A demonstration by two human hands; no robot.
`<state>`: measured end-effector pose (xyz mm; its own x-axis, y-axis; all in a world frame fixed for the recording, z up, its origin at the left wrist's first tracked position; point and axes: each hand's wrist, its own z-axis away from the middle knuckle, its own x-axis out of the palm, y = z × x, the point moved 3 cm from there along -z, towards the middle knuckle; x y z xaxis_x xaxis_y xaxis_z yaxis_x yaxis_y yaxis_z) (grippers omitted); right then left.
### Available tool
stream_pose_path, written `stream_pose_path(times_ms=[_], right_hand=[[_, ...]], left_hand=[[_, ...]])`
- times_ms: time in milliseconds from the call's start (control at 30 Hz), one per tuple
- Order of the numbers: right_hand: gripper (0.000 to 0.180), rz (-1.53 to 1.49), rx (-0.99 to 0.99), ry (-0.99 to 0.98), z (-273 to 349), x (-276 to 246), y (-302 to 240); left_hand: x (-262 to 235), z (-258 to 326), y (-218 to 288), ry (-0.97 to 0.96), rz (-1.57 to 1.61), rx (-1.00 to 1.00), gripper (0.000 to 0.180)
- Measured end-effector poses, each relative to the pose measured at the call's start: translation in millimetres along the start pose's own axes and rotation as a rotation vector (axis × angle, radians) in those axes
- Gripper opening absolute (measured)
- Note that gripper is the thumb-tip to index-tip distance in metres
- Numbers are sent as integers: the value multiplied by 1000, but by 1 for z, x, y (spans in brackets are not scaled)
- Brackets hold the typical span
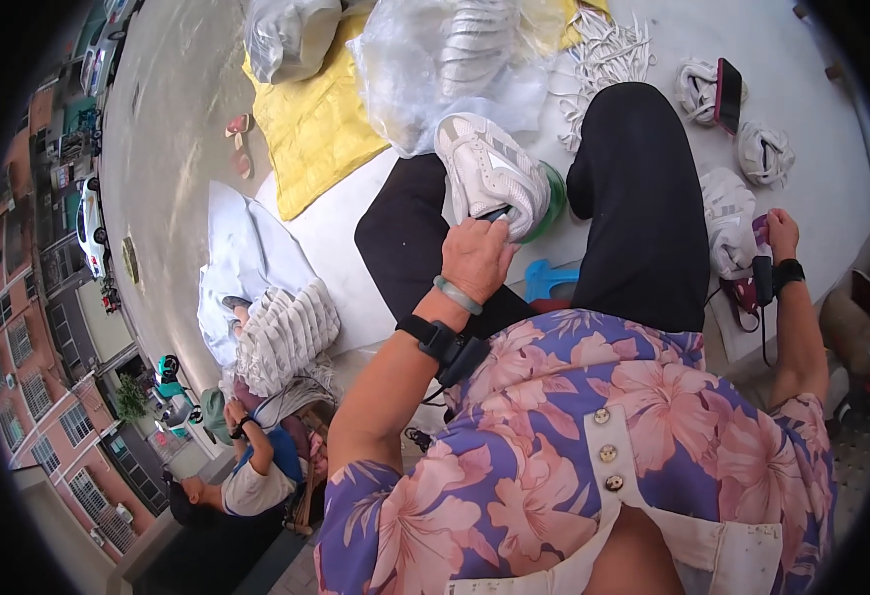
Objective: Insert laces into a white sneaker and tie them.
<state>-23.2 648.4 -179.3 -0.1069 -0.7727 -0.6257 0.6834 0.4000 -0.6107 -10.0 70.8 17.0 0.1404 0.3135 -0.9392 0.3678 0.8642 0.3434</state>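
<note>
Bag (455, 59): the clear sack of white shoes lies well beyond the left fingers, slumped on the yellow sheet (316, 129); it leans toward the lap and could spill if a knee nudges it.
Stack (286, 332): ribbed white pieces piled off to the outer side of the left fingers, near a second person (246, 476); the pile looks loose and may slide.
Shoe (489, 174): a white sneaker, sole up, propped between the knees on a green rim (554, 198), just above the left fingertips. Held at one end only, it could tip or roll off.
Left hand (474, 260): fingers curled round the shoe's near end, closed on it; the thumb side is hidden, so how firm the grip is I cannot tell.
Right hand (780, 236): fingers closed on a small purplish item (760, 230) beside another white shoe (730, 223); what it is I cannot tell. Being away from the propped shoe, it gives that no support.
Laces (608, 50): a loose white heap far beyond both hands; they tangle easily.
</note>
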Motion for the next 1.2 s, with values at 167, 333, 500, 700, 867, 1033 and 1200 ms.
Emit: stream_pose_path(times_ms=[167,333,500,700,867,1033,1200], right_hand=[[14,-54,-104,-2,1,-9,-51],[20,-235,-377,-200,71,10,-232],[21,-109,-494,-856,163,85,-381],[24,327,-398,-1163,161,246,-380],[51,538,-263,-1032,146,322,-330],[50,294,10,-1088,148,343,-305],[47,43,253,-1031,133,352,-292]], left_hand=[[4,-20,-6,-157,-9,-49,24],[-7,-17,-7,67,281,-62,23],[-10,-15,-39,358,660,-457,13],[20,-25,-66,26,710,-738,57],[23,-17,-53,99,464,-573,54],[17,-18,-47,-47,501,-711,57],[18,-18,-48,-32,497,-686,56]])
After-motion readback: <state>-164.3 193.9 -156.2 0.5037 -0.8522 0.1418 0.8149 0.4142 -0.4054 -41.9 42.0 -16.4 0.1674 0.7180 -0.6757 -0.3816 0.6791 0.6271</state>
